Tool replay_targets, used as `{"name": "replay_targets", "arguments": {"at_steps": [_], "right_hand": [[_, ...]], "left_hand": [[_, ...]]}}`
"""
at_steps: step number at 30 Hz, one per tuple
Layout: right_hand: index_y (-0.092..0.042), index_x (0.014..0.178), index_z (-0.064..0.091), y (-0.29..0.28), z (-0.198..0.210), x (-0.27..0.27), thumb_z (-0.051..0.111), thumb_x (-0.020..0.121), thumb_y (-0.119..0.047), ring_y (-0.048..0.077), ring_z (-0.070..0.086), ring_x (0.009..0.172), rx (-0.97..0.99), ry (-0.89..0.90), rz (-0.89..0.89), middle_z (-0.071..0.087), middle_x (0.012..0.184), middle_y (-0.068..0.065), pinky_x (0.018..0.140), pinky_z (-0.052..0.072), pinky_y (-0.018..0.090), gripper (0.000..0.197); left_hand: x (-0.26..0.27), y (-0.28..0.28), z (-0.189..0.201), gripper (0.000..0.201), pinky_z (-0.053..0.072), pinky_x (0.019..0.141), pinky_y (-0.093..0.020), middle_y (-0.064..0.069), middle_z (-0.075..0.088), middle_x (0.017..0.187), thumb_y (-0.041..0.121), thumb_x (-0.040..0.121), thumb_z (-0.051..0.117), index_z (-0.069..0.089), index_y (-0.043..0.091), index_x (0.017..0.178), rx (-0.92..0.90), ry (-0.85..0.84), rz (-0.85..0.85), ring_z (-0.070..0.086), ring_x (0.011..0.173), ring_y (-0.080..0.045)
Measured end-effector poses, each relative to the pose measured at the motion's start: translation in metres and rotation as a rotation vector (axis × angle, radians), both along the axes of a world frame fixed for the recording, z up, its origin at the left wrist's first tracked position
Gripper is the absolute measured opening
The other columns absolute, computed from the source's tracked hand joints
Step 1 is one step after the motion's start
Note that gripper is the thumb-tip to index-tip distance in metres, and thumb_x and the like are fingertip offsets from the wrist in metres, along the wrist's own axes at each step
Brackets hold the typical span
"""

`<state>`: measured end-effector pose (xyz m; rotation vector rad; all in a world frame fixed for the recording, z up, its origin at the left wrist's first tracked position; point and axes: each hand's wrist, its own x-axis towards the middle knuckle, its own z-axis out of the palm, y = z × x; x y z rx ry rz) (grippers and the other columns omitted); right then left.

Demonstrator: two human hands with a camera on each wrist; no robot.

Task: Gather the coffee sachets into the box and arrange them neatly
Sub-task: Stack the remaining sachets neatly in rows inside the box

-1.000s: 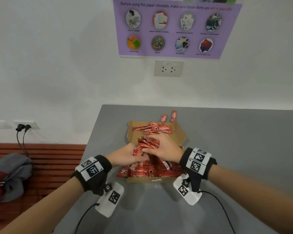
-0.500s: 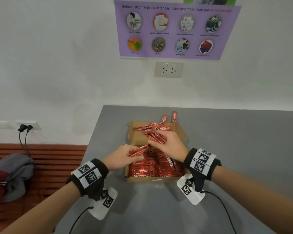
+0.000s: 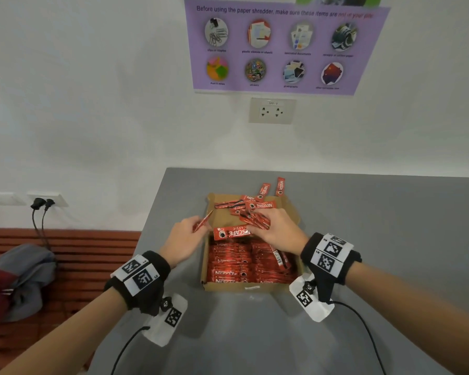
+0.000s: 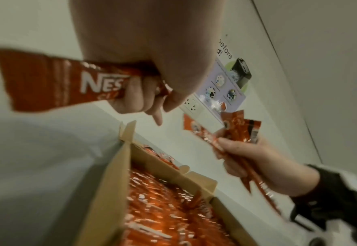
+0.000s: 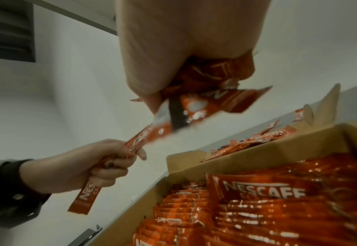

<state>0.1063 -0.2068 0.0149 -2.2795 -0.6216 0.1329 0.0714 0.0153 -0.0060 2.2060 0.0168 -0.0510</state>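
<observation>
Red sachet (image 3: 202,224) pinched in left hand (image 3: 181,240) fingers, beside cardboard box (image 3: 229,286)

The head camera looks down from above at the grey surface (image 3: 363,239) and the cardboard box (image 3: 205,266). Each wrist camera sits low and very close, looking up past its own hand. All three see the box.
</observation>
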Motion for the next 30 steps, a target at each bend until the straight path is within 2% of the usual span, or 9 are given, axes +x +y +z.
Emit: {"name": "replay_targets", "arguments": {"at_steps": [3,7,12,16,18,20,22,25,30], "right_hand": [[-0.013,0.109,0.066,0.004,-0.002,-0.001,0.065,0.087,-0.024,0.014,0.066,0.078,-0.017,0.022,0.027,0.071,0.093,0.001,0.074,0.054,0.035,0.025],[-0.011,0.118,0.061,0.010,0.003,-0.002,0.068,0.084,-0.023,0.005,0.061,0.087,0.024,-0.007,0.034,0.068,0.108,0.001,0.078,0.048,0.015,0.037],[-0.017,0.127,0.051,0.024,0.000,-0.005,0.073,0.079,-0.028,-0.002,0.056,0.100,0.243,-0.051,-0.112,0.060,0.113,-0.011,0.083,0.040,0.003,0.054],[-0.010,0.110,0.065,0.031,-0.014,-0.012,0.073,0.080,-0.024,0.005,0.064,0.090,0.276,-0.021,-0.132,0.070,0.102,-0.001,0.084,0.051,0.022,0.034],[-0.010,0.104,0.069,0.031,-0.017,-0.014,0.073,0.080,-0.021,0.006,0.066,0.087,0.324,0.037,-0.124,0.072,0.096,-0.001,0.083,0.053,0.026,0.027],[-0.011,0.106,0.068,0.028,-0.017,-0.015,0.072,0.081,-0.022,0.004,0.065,0.088,0.278,0.019,-0.101,0.071,0.098,-0.003,0.082,0.051,0.021,0.028],[-0.009,0.107,0.067,0.020,-0.015,-0.016,0.071,0.082,-0.022,0.000,0.064,0.083,0.196,0.035,-0.042,0.070,0.096,-0.005,0.077,0.050,0.014,0.029],[-0.005,0.094,0.067,0.009,-0.020,-0.022,0.071,0.082,-0.018,-0.004,0.063,0.064,0.053,0.247,0.107,0.069,0.081,-0.004,0.061,0.048,0.011,0.018],[-0.017,0.112,0.065,0.012,-0.036,-0.032,0.073,0.080,-0.029,0.002,0.063,0.092,-0.129,0.190,0.178,0.069,0.107,-0.006,0.085,0.050,0.019,0.035]], "left_hand": [[-0.003,-0.011,0.009,0.020,0.040,0.053,-0.006,0.004,0.065,0.085,0.026,0.091,0.057,0.064,0.008,0.097,-0.226,0.032,-0.096,0.060,0.059,0.004],[0.003,-0.016,0.009,0.011,0.048,0.063,-0.011,0.007,0.068,0.080,0.019,0.077,0.075,0.065,0.022,0.079,-0.090,0.056,-0.196,0.064,0.069,0.002],[0.001,-0.023,0.002,0.023,0.056,0.078,-0.037,-0.015,0.072,0.084,0.020,0.076,0.075,0.067,0.000,0.086,-0.428,0.102,-0.029,0.070,0.081,-0.027],[-0.004,-0.027,-0.005,0.013,0.050,0.061,-0.028,-0.006,0.072,0.076,0.018,0.079,0.073,0.068,0.007,0.082,-0.551,0.114,0.051,0.067,0.074,-0.023],[-0.006,-0.027,-0.007,0.017,0.052,0.064,-0.028,-0.008,0.072,0.078,0.019,0.077,0.075,0.067,0.005,0.082,-0.480,0.093,0.040,0.067,0.075,-0.026],[-0.008,-0.023,-0.008,0.024,0.051,0.065,-0.018,-0.001,0.070,0.074,0.022,0.074,0.077,0.062,0.004,0.073,-0.303,0.068,-0.015,0.067,0.071,-0.012],[-0.009,-0.017,-0.006,0.024,0.048,0.064,-0.012,0.006,0.067,0.073,0.024,0.073,0.079,0.057,0.017,0.068,-0.021,0.108,-0.131,0.062,0.066,-0.001],[-0.006,-0.007,-0.005,0.043,0.048,0.077,-0.021,0.000,0.068,0.104,0.037,0.070,0.078,0.062,0.016,0.104,0.470,0.234,-0.347,0.064,0.090,-0.014],[-0.005,-0.015,-0.008,0.057,0.045,0.085,-0.026,-0.002,0.063,0.116,0.046,0.072,0.074,0.055,0.016,0.117,0.682,0.234,-0.459,0.061,0.102,-0.019]]}}
